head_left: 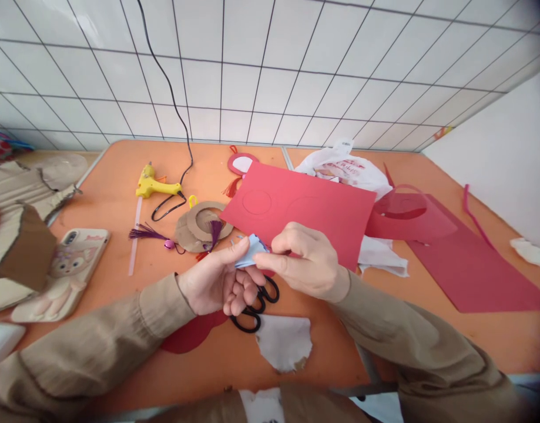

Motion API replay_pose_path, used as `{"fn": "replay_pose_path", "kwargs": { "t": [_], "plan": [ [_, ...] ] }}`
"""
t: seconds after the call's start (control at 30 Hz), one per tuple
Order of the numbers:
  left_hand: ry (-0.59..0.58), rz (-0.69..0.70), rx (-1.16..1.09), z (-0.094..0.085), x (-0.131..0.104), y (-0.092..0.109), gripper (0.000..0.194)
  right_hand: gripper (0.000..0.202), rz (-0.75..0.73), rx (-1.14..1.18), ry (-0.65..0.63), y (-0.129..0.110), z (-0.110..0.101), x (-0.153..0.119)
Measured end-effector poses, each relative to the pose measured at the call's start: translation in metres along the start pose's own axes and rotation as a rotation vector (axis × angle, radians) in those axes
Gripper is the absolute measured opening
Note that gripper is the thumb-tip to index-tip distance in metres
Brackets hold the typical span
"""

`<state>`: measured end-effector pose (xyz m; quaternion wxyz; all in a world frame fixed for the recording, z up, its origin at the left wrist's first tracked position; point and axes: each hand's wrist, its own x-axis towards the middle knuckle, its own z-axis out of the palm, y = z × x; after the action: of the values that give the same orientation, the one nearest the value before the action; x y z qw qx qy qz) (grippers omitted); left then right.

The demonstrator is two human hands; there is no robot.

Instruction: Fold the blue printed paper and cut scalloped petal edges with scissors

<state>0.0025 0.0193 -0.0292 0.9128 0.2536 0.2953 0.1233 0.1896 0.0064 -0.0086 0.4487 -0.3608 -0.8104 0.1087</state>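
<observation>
Between my two hands is a small light blue folded piece (251, 251), paper or cloth, I cannot tell which. My left hand (223, 276) pinches its left side under the thumb, the other fingers curled loosely below. The fingertips of my right hand (307, 261) close on its right edge. Under the hands lie black-handled scissors (245, 322), their blades hidden. A scrap of white material (285, 343) is beside the handles, and a dark red cut piece (194, 333) shows below my left wrist. A red sheet (296, 202) with a drawn circle lies just beyond.
A yellow glue gun (157, 185) with a black cord and a glue stick (136, 235) lie left. Cardboard rings (203, 223) with purple tassels are near the middle. A phone (64, 273) and cardboard (20, 235) occupy the left; a plastic bag (344, 167) and red sheets (476, 264) the right.
</observation>
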Motion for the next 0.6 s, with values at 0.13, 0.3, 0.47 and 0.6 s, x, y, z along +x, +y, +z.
{"fn": "replay_pose_path", "kwargs": {
  "t": [0.13,0.3,0.47,0.6],
  "plan": [
    [-0.045,0.099,-0.012,0.002,0.0,-0.004,0.042,0.021,-0.187,-0.023,-0.074,0.003,-0.001,-0.003],
    [0.027,0.288,0.001,0.005,-0.001,-0.003,0.029,0.015,-0.279,-0.029,-0.103,0.004,-0.005,-0.003],
    [-0.025,0.329,0.056,0.008,-0.003,0.0,0.028,0.015,-0.382,-0.065,-0.103,0.005,-0.009,-0.001],
    [-0.026,0.33,0.059,0.009,-0.003,0.002,0.029,0.016,-0.518,-0.116,-0.113,0.006,-0.013,0.001]
  ]
}}
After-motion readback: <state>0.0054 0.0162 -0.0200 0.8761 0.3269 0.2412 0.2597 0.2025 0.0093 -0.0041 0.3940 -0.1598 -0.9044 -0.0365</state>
